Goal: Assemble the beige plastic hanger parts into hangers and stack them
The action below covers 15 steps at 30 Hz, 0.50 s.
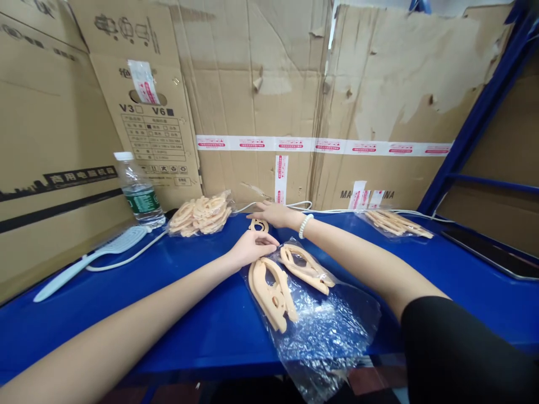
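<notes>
My left hand (249, 247) is near the middle of the blue table, thumb and fingers drawn together at the upper edge of a clear plastic bag (337, 320). Two beige folding hangers lie at this bag: one hanger (272, 294) just below my left hand, the other hanger (307, 266) to its right. Farther back, my right hand (278, 215) reaches leftward with fingers stretched out, a beaded bracelet on its wrist. Under its fingers is a small round beige piece with a face-like cutout (259, 225); whether they touch it is unclear.
A bagged pile of beige pieces (202, 213) lies back left, beside a water bottle (138, 193) and a pale blue paddle-shaped brush (113, 245). Another bag of beige pieces (396, 223) is back right, near a dark flat tablet-like device (492, 252). Cardboard (256, 101) walls the back.
</notes>
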### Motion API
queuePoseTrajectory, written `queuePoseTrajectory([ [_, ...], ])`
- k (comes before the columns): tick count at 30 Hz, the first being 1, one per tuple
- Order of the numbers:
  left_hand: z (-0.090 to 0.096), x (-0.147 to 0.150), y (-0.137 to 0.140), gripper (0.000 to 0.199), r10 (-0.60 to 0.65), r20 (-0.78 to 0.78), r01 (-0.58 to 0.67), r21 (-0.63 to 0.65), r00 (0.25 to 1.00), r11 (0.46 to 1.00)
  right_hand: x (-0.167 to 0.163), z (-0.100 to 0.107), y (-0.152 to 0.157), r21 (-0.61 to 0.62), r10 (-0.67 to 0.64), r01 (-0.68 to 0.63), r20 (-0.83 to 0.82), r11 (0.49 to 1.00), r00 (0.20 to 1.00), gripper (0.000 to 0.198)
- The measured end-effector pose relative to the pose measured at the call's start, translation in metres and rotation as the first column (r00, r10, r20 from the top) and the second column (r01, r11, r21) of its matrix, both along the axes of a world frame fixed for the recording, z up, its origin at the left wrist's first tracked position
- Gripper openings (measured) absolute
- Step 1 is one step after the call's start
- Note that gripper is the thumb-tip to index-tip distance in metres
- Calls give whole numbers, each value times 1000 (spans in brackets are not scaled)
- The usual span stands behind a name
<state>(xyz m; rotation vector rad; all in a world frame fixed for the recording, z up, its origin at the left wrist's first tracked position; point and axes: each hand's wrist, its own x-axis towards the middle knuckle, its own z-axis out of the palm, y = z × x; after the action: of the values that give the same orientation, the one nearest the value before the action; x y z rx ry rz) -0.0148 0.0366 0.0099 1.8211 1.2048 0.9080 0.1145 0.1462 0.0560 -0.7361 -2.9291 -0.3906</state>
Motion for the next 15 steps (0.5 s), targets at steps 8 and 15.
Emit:
queuePoseTrajectory([
  [8, 0, -3, 1, 14, 4, 33, -4, -10, 999, 1000, 5, 7, 14, -128, -50, 71, 163, 989, 985, 26],
  [15, 11, -3, -2, 20, 1, 10, -2, 163, 1000, 987, 61, 22, -13, -375, -42, 51, 30, 925, 999, 20],
])
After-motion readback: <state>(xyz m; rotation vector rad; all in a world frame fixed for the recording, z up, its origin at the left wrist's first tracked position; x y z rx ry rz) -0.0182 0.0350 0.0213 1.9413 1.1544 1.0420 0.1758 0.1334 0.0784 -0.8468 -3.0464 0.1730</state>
